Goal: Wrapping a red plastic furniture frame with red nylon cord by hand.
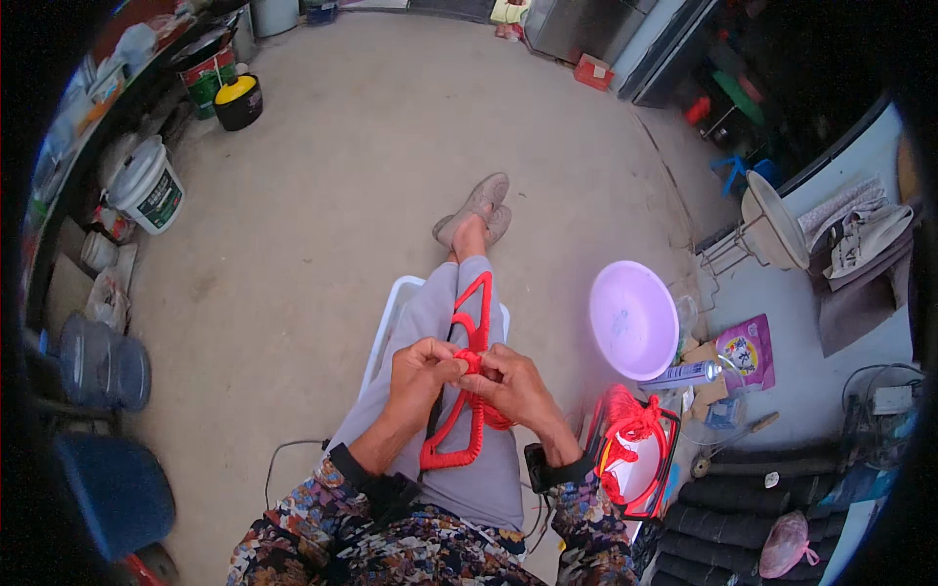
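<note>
A red cord-wrapped piece with open, angular loops lies along my lap, over grey trousers. At its middle, my left hand pinches a red bunched part between thumb and fingertips. From the other side, my right hand closes its thumb and fingers on the same part, close to the left fingertips. Whether that part is a knot or a flower shape cannot be made out. More red cord shows partly under my right hand.
To my right stands a dark-framed container with bundled red cord. Beyond it are a lilac basin, a spray can and a purple packet. Along the left stand a white bucket, water jug and blue bin.
</note>
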Tool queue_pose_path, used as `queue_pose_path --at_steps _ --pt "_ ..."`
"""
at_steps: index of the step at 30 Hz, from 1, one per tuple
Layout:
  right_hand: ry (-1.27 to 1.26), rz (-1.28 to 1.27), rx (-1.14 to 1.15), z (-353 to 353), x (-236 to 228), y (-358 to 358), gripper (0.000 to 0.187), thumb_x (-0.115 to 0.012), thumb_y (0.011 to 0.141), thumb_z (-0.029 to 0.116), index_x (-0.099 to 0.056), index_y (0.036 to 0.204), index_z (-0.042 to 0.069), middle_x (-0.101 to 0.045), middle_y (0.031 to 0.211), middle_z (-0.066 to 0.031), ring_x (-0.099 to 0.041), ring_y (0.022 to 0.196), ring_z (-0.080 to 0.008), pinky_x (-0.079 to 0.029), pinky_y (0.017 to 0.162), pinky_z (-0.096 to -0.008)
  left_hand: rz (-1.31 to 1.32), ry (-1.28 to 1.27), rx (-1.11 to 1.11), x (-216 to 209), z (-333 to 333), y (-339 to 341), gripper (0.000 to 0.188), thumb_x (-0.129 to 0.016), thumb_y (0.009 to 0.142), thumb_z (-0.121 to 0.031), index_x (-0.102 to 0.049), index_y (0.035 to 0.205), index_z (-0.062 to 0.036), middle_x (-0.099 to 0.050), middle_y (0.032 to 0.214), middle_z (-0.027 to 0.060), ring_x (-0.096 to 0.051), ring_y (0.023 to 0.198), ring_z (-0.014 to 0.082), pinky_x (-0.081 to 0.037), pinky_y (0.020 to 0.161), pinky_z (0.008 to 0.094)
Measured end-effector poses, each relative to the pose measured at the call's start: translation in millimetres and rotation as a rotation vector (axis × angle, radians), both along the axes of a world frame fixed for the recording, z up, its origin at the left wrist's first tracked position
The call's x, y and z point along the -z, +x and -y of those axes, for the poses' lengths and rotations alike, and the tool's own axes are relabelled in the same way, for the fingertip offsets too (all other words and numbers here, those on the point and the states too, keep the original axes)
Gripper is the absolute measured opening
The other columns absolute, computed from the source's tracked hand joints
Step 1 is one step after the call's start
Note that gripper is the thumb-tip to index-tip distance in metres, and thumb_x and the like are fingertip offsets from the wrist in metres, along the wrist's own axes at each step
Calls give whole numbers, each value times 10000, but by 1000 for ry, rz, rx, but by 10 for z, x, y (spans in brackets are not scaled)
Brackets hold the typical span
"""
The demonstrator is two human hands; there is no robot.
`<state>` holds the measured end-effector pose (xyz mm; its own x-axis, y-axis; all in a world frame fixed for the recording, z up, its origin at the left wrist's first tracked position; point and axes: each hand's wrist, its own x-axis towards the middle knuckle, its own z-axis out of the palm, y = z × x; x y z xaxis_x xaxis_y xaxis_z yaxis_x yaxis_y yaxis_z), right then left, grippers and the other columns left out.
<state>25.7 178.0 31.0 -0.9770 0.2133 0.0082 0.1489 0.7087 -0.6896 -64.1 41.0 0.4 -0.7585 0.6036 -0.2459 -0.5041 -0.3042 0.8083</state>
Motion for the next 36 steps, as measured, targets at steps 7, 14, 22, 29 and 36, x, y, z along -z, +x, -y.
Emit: queue_pose_path --at_steps 7,14,22,29,36 --pt "-879 -224 387 -143 -137 194 207 -608 877 261 -627 939 64 -588 804 -11 -590 804 -144 -469 761 -321 299 24 3 64 13 39 63 -606 809 -12 -557 771 -25 -621 799 86 -571 644 135 -472 590 265" --pt "-1557 -720 744 -976 -161 1128 232 -526 930 298 -485 779 126 -326 552 64 -326 450 -88 -373 453 -226 403 -217 105 -18 25 290 169 -564 890 -171 -518 938 -16 -610 828 118 -613 706 183 -528 625 311" --pt "-654 -275 1062 -883 353 1892 178 -665 823 224 -537 823 100 -403 538 55 -405 439 -72 -318 380 -230 631 -20 208 66 -28 533 291 -463 938 -224 -501 1051 41 -612 949 209 -619 793 324 -514 752 413" --pt "-737 84 734 -72 121 819 186 -623 852 194 -644 974 56 -553 689 48 -459 581 -36 -370 511 -205 769 72 229 206 -78 540 234 -444 945 -252 -518 1011 -39 -609 796 138 -602 662 279 -488 601 378" --pt "-862 220 418 69 162 576 177 -602 883 250 -583 821 85 -523 644 39 -418 507 -32 -313 436 -203 744 -1 259 194 -58 542 276 -455 944 -303 -550 1054 -69 -620 738 112 -598 585 263 -480 546 380"
